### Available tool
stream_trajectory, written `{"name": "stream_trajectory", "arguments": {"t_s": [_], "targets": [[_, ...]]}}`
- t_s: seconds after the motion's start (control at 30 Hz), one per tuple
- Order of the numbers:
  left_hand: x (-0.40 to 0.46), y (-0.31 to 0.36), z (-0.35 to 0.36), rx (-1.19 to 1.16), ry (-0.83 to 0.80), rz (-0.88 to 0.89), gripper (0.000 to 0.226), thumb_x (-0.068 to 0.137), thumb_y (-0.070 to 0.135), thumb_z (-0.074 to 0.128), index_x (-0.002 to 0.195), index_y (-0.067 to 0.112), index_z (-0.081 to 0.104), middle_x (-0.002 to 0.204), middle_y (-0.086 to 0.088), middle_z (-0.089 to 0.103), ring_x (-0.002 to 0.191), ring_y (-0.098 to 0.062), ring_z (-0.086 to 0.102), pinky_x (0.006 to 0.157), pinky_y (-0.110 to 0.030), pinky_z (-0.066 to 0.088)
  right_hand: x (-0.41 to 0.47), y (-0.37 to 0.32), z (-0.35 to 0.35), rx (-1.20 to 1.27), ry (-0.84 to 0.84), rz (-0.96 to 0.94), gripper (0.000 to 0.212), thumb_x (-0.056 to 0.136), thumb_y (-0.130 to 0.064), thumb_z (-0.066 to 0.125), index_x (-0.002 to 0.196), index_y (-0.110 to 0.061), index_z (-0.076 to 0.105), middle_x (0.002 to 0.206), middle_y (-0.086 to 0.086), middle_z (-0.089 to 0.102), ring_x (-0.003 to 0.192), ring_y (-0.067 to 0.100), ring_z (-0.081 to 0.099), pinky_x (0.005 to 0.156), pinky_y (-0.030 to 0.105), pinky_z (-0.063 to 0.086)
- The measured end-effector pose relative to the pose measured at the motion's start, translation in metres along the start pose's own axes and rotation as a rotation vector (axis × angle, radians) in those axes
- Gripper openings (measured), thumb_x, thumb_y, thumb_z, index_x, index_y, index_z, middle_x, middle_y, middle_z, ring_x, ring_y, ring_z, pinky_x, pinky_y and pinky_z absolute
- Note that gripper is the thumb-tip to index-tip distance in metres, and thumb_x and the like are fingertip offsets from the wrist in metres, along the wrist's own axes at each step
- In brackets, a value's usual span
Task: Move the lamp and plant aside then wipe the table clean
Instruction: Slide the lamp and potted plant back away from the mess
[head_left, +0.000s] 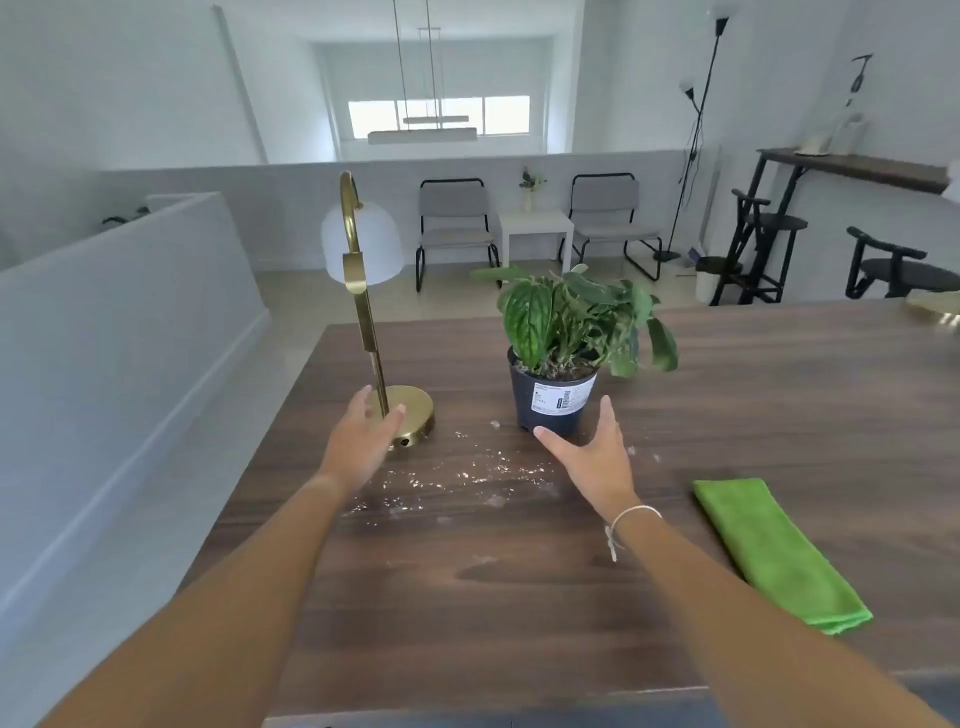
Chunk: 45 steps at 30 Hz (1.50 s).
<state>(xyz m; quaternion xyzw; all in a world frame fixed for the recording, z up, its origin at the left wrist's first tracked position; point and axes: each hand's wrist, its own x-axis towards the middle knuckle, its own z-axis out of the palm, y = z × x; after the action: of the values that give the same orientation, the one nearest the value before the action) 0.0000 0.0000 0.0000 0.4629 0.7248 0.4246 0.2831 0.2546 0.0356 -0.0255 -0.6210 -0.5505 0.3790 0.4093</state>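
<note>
A brass lamp (370, 322) with a white dome shade stands on the dark wooden table (727, 389), near its left edge. My left hand (358, 441) is open just in front of the lamp's round base, fingers spread around the stem without gripping it. A leafy plant in a black pot (553, 397) with a white label stands to the right of the lamp. Just in front of the pot is my right hand (592, 457), open, thumb and fingers spread toward its base. White crumbs (467, 475) lie scattered between my hands. A folded green cloth (779, 556) lies at the right.
The table's left edge drops beside a low white wall (130, 312). A brass object (935, 312) shows at the table's far right edge. Beyond the table stand two chairs (454, 228), a small white side table (535, 231), a floor lamp (696, 130) and black stools (769, 244).
</note>
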Motion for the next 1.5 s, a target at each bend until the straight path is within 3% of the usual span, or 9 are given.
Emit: {"name": "stream_trajectory", "arguments": {"t_s": [0.2, 0.33, 0.5, 0.7, 0.8, 0.93, 1.03, 1.17, 1.5], "targets": [[0.011, 0.006, 0.020, -0.008, 0.068, -0.001, 0.055, 0.092, 0.038, 0.043, 0.141, 0.017, 0.029, 0.139, -0.006, 0.049, 0.128, -0.026, 0.044, 0.101, -0.034, 0.032, 0.037, 0.002, 0.013, 0.058, -0.006, -0.052, 0.115, 0.052, -0.058, 0.077, 0.144, -0.027, 0.015, 0.150, -0.003, 0.033, 0.135, 0.019, 0.038, 0.108, 0.047, 0.036], [0.021, 0.003, 0.025, 0.000, 0.185, 0.028, 0.036, 0.095, 0.032, 0.036, 0.121, 0.012, 0.051, 0.101, -0.008, 0.061, 0.103, -0.028, 0.055, 0.083, -0.031, 0.036, 0.052, 0.006, 0.018, 0.085, 0.003, -0.061, 0.114, 0.044, -0.060, 0.077, 0.139, -0.027, 0.023, 0.142, -0.002, 0.044, 0.126, 0.019, 0.047, 0.104, 0.047, 0.041], [0.025, 0.002, 0.027, -0.048, 0.214, 0.026, 0.026, 0.096, 0.032, 0.033, 0.095, 0.014, 0.052, 0.095, -0.009, 0.062, 0.085, -0.019, 0.053, 0.064, -0.025, 0.038, 0.061, 0.004, 0.028, 0.152, 0.042, -0.024, 0.110, 0.053, -0.046, 0.082, 0.140, -0.027, 0.018, 0.141, -0.001, 0.045, 0.123, 0.022, 0.049, 0.100, 0.036, 0.040], [0.028, 0.002, 0.024, -0.083, 0.207, 0.066, 0.026, 0.096, 0.027, 0.036, 0.098, 0.009, 0.054, 0.093, -0.005, 0.061, 0.071, -0.011, 0.048, 0.059, -0.023, 0.037, 0.063, 0.003, 0.038, 0.193, 0.091, -0.032, 0.109, 0.057, -0.040, 0.083, 0.142, -0.026, 0.016, 0.142, 0.000, 0.043, 0.124, 0.023, 0.047, 0.098, 0.034, 0.038], [0.031, -0.003, 0.021, -0.102, 0.205, 0.058, 0.026, 0.095, 0.027, 0.039, 0.101, 0.011, 0.058, 0.092, -0.005, 0.063, 0.065, -0.006, 0.047, 0.068, -0.027, 0.037, 0.064, 0.004, 0.041, 0.198, 0.109, -0.052, 0.110, 0.056, -0.041, 0.084, 0.142, -0.025, 0.017, 0.142, 0.002, 0.043, 0.125, 0.023, 0.047, 0.101, 0.035, 0.039], [0.037, -0.006, 0.016, -0.151, 0.190, 0.039, 0.021, 0.092, 0.033, 0.045, 0.100, 0.021, 0.062, 0.088, -0.001, 0.066, 0.067, -0.008, 0.051, 0.071, -0.028, 0.043, 0.066, 0.004, 0.041, 0.199, 0.114, -0.059, 0.109, 0.056, -0.041, 0.084, 0.141, -0.025, 0.018, 0.142, 0.003, 0.044, 0.126, 0.023, 0.046, 0.105, 0.037, 0.038], [0.038, -0.002, 0.011, -0.243, 0.162, 0.029, 0.014, 0.091, 0.035, 0.048, 0.094, 0.033, 0.062, 0.088, 0.001, 0.067, 0.086, -0.015, 0.059, 0.083, -0.034, 0.049, 0.067, 0.005, 0.042, 0.195, 0.112, -0.063, 0.110, 0.056, -0.043, 0.084, 0.141, -0.026, 0.017, 0.143, 0.003, 0.043, 0.127, 0.024, 0.045, 0.106, 0.039, 0.038], [0.033, 0.004, 0.002, -0.284, 0.079, 0.024, 0.031, 0.095, 0.037, 0.039, 0.116, 0.025, 0.059, 0.107, -0.004, 0.068, 0.101, -0.019, 0.060, 0.064, -0.025, 0.040, 0.068, 0.005, 0.043, 0.184, 0.118, -0.062, 0.108, 0.058, -0.042, 0.083, 0.142, -0.025, 0.016, 0.144, 0.004, 0.041, 0.126, 0.025, 0.045, 0.103, 0.037, 0.037], [0.038, 0.008, -0.006, -0.238, -0.002, -0.021, 0.036, 0.092, 0.051, 0.033, 0.095, 0.028, 0.061, 0.100, 0.003, 0.067, 0.087, -0.015, 0.065, 0.063, -0.032, 0.036, 0.073, 0.005, 0.044, 0.179, 0.119, -0.069, 0.108, 0.058, -0.042, 0.083, 0.142, -0.024, 0.017, 0.143, 0.004, 0.042, 0.126, 0.024, 0.045, 0.102, 0.036, 0.038]]}}
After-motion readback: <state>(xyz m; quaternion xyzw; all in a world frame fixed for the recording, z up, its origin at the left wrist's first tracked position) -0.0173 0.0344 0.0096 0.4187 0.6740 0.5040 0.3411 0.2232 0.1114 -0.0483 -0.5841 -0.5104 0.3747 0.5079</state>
